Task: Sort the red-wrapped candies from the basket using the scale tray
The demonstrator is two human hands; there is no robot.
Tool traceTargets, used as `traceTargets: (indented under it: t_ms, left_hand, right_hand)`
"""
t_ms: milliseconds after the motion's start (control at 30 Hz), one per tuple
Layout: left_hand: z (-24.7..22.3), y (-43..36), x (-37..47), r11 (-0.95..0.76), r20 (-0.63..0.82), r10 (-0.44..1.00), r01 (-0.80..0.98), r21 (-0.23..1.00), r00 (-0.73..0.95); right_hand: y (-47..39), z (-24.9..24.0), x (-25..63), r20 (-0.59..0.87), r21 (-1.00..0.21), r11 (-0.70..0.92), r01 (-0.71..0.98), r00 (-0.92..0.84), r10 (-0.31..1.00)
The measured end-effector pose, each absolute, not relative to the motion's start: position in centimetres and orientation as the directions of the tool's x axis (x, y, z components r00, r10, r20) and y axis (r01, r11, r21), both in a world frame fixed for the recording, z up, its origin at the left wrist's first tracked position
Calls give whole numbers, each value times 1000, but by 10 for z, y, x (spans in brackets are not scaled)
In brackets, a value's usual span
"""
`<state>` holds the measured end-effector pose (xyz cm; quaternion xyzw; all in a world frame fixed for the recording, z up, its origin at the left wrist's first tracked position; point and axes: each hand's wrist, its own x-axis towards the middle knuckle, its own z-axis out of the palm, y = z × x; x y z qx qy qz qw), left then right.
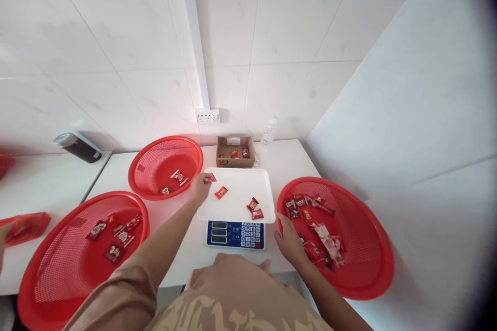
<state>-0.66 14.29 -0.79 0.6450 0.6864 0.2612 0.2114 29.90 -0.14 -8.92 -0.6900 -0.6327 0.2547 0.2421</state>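
My left hand [199, 189] is over the left edge of the white tray [236, 209], its fingers closed on a small red candy packet [210, 178]. An orange-red packet [221, 193] lies flat on the tray. Toward the tray's right side lie two more red packets [254, 209], touching each other. Under the tray is a digital scale [235, 235] with a blue keypad panel. My right hand [290, 242] is between the tray's right corner and the right red basket [367, 248], thumb and forefinger apart, with nothing visible in it.
The right basket contains several packets. Two more red baskets, a rear one [149, 165] and a front one [54, 269], stand left with packets inside. Behind the tray are a cardboard box [235, 162] and a clear bottle [268, 133]. A dark cylinder [79, 148] and another person's hand [3, 235] are far left.
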Motion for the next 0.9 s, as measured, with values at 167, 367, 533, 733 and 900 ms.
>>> traceTargets:
  t_ms: [167,367,533,733,900]
  left_hand:
    - [26,163,-74,193,135,935,790,581,-328]
    - [14,149,-60,60,79,991,880,471,-110]
    - [-23,124,2,-151,-72,974,854,497,214]
    - [-36,112,21,-97,-170,957,810,578,236]
    - [-31,102,25,95,-256,958,703,705,127]
  right_hand:
    - [-1,-91,299,-36,-664,-71,744,64,997]
    - [-1,-92,299,-36,-646,-77,760,70,997]
    - [-3,-90,299,-34,-560,-81,825,75,997]
    - [10,-59,272,61,-337,83,938,-67,996]
    - [46,-37,241,-76,-317,199,927,-234,969]
